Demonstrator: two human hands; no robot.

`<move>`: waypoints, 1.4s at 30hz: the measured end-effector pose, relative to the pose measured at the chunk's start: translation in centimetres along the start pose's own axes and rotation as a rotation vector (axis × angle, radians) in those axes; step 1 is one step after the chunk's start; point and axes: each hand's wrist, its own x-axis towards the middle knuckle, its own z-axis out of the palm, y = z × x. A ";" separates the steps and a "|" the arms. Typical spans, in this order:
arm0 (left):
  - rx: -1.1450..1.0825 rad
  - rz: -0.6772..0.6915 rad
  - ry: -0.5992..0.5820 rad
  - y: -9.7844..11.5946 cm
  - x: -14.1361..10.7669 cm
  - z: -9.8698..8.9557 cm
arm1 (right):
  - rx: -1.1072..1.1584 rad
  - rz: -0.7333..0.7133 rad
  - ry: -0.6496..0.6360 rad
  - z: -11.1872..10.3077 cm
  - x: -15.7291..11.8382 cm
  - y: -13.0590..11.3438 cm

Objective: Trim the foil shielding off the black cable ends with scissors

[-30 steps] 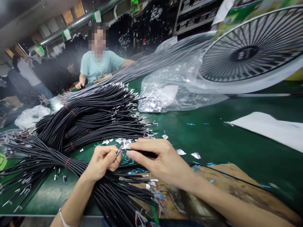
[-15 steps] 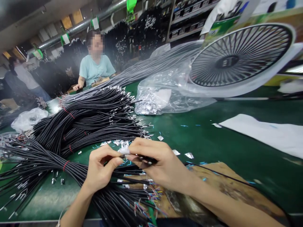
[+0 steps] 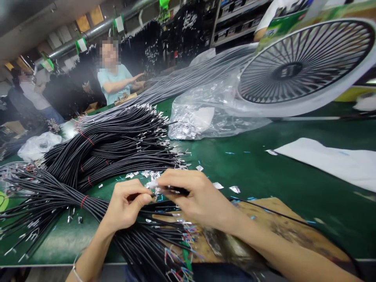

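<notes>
Lifted since half a second ago: an arm of the co-worker (image 3: 115,86), well beyond the wooden board (image 3: 279,213), now held across the body instead of lowered to the table. On our side, less shift. Our left hand (image 3: 125,205), left of the board, was curled up a second ago; it now shows a looser loop of thumb and forefinger, tips brought close together. Our right hand (image 3: 196,197), over the board's far left part, has kept its place nearly unchanged. We read this as fine fingertip work going on at the same cable end, with a changed left-hand hold.

Grip: right narrow, fingers round a black cable (image 3: 179,191), its end just past the board's far left edge, between our two hands. Left pinch narrow also, at that end; whether it grips strands or only touches, we cannot tell. White patch at the right forefinger's tip, nature unclear.

Around the board: tied bundle (image 3: 96,207) to its left, coloured wires (image 3: 189,233) of its ends over the board's left part; foil scraps (image 3: 234,189) just past the far edge; cable pile (image 3: 117,137) farther off, leftward; plastic bag (image 3: 190,129) well beyond.
</notes>
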 end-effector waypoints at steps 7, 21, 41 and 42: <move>0.388 0.183 0.218 1.1 -0.6 1.4 | -0.053 0.140 -0.025 -1.0 0.8 -0.4; 0.360 -0.125 0.085 1.2 -0.3 2.6 | -0.309 -0.320 0.157 1.1 -0.2 1.0; 0.556 0.071 0.258 -0.4 -0.1 5.0 | -0.240 0.091 0.136 1.3 -0.4 2.2; 0.373 -0.059 0.255 -0.4 0.2 4.7 | -0.230 0.074 0.134 1.3 -0.4 2.1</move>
